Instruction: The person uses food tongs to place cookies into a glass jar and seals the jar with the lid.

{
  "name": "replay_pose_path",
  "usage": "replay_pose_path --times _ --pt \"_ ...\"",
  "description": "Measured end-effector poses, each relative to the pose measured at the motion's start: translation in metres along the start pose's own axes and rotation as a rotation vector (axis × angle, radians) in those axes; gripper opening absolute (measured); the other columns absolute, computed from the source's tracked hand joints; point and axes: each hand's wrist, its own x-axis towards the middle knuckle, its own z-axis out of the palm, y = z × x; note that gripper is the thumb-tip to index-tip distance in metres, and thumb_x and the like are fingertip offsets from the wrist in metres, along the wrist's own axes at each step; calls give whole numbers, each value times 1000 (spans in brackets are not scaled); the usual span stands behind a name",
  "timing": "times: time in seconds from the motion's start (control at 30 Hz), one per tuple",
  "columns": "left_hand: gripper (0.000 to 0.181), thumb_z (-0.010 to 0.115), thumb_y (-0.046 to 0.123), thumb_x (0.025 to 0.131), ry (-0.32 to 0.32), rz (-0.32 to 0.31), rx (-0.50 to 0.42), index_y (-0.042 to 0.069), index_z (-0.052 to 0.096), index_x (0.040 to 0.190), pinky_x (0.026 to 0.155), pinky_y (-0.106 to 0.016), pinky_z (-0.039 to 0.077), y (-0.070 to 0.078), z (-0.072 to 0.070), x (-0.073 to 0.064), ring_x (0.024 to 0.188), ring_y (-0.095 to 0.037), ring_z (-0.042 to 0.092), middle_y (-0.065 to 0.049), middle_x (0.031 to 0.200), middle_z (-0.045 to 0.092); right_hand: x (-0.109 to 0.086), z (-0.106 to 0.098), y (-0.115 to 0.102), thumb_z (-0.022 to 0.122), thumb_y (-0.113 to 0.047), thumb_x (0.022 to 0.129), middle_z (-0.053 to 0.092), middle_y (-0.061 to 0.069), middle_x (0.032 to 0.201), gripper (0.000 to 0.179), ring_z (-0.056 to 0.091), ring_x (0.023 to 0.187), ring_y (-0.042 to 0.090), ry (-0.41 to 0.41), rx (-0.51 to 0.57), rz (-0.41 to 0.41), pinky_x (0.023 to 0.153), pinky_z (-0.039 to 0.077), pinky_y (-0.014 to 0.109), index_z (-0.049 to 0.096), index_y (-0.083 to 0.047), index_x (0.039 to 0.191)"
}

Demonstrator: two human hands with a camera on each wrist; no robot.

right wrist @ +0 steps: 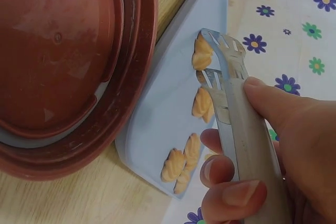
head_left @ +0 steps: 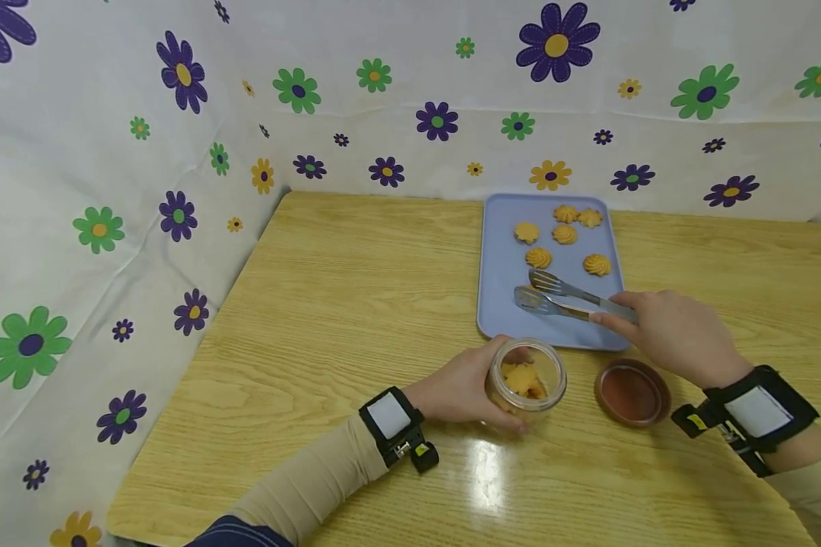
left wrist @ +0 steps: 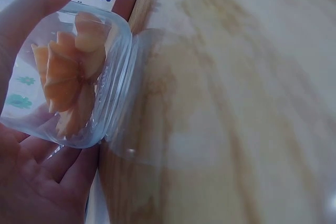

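My left hand [head_left: 454,386] is wrapped round a clear glass jar [head_left: 556,395] standing on the table, its mouth uncovered. Several golden swirl cookies [left wrist: 63,77] lie inside, seen through the glass in the left wrist view. My right hand [head_left: 684,334] grips metal tongs [head_left: 576,292] with slotted ends, thumb on one arm and fingers on the other. The tongs' arms are spread over the near part of a blue tray [head_left: 496,315]. A cookie [head_left: 530,288] shows partly beside the slotted ends, mostly hidden; whether they touch it I cannot tell.
More cookies [head_left: 564,234] are scattered over the middle and far part of the tray. A reddish-brown round lid [head_left: 632,393] lies on the wooden table [head_left: 342,304], right of the jar and near the tray's front edge. Flower-printed cloth [head_left: 424,61] hangs behind and at left.
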Motion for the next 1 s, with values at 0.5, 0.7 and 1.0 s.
replay_pose_path --times 0.5,0.7,1.0 --pt "89 92 42 69 -9 -8 -14 21 44 141 112 -29 44 0 -1 -1 133 -7 52 2 144 59 -9 -20 7 50 -59 100 75 30 108 75 72 87 39 -2 29 9 68 59 56 70 8 125" --pt "90 92 42 68 -7 -10 -8 21 44 142 111 -28 45 0 -1 0 132 -7 53 2 143 60 -19 -45 4 45 -63 100 74 30 110 80 71 84 38 -14 26 47 69 56 58 67 8 129" --pt "91 92 43 68 -4 -8 4 20 44 142 112 -29 44 -1 0 0 132 -8 53 1 144 59 -42 -84 -12 50 -59 99 74 10 77 74 60 62 22 -4 -33 89 56 50 46 68 6 128"
